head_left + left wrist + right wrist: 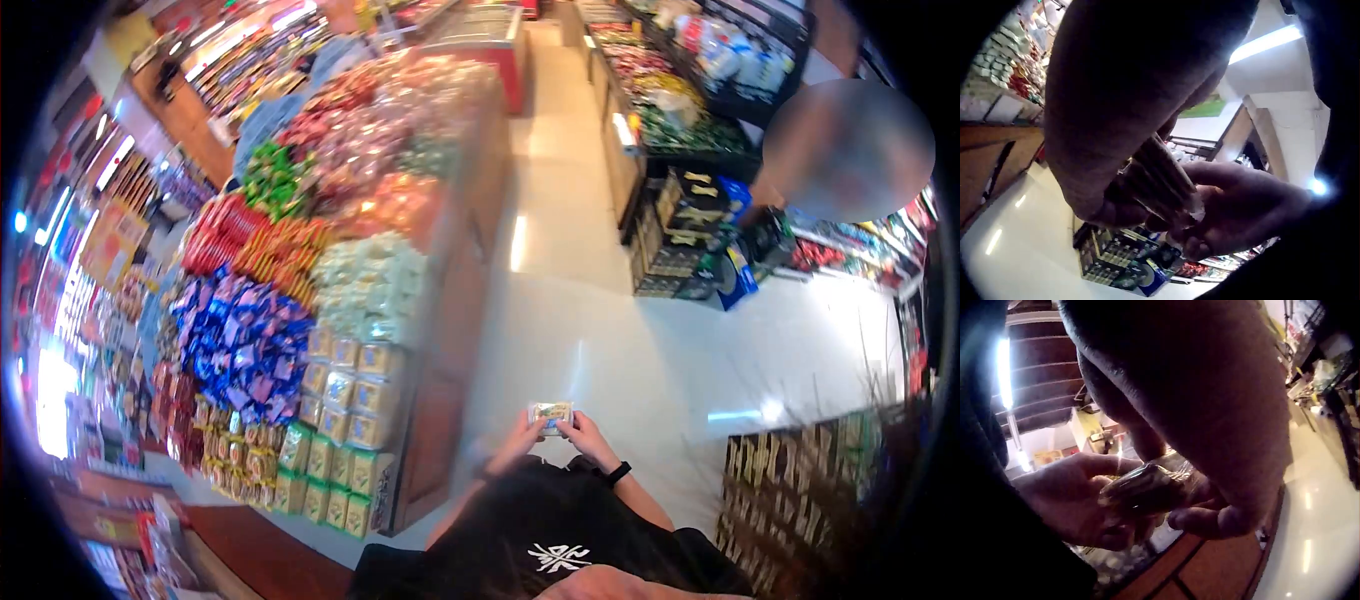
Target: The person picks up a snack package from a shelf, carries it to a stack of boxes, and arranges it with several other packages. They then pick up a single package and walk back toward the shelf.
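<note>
A small clear-wrapped packet [551,412] with a pale label is held in front of the body in the head view. My left hand [519,437] grips its left end and my right hand [588,440] its right end, thumbs on the near side. In the left wrist view the packet [1161,178] shows edge-on between the dark near left hand [1116,119] and the right hand [1241,203]. The right wrist view shows the shiny wrapper [1147,487] with fingers of both hands curled round it; part of the packet is hidden behind them.
A long display [430,400] on the left bears piled wrapped goods: blue packets [240,340], green-edged packs [325,475] and others. Stacked boxes [675,235] stand by a produce counter on the right. A person [850,150] is at the upper right. More stacked goods [780,490] stand lower right.
</note>
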`<action>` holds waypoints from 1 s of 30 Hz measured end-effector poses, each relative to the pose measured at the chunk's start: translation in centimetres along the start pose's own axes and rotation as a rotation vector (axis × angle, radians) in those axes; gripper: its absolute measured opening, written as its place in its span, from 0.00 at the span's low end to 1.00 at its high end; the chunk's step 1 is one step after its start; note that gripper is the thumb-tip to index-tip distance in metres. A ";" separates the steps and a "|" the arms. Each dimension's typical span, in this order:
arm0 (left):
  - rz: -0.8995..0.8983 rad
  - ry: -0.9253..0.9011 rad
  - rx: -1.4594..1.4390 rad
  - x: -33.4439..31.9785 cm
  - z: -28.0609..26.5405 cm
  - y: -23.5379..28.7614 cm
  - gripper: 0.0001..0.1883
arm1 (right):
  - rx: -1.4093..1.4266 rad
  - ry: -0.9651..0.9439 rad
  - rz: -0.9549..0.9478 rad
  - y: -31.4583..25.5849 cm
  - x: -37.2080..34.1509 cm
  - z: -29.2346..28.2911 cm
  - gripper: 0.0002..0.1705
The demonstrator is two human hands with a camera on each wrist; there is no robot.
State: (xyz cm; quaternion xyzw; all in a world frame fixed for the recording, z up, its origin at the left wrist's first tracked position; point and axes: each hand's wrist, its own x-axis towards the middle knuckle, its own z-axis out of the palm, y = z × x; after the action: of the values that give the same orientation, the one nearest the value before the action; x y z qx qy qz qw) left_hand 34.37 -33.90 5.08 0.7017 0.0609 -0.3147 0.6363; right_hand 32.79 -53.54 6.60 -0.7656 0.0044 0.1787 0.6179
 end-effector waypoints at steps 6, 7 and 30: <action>0.097 -0.118 -0.094 1.4 12.7 1.6 0.24 | -0.039 0.286 0.024 6.6 -7.1 -8.9 0.21; 0.080 -0.168 0.016 1.9 14.3 1.5 0.24 | -0.044 0.323 0.163 5.4 -9.1 -10.3 0.20; -0.048 -1.166 0.692 2.6 46.3 1.6 0.23 | 0.276 1.453 0.400 14.4 -34.8 -16.4 0.31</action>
State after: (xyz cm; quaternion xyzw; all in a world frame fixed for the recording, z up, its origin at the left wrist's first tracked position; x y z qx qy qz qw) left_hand 20.34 -78.17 5.49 0.5789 -0.3810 -0.6571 0.2966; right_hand 1.31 -79.98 5.58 -0.5911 0.5704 -0.2634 0.5058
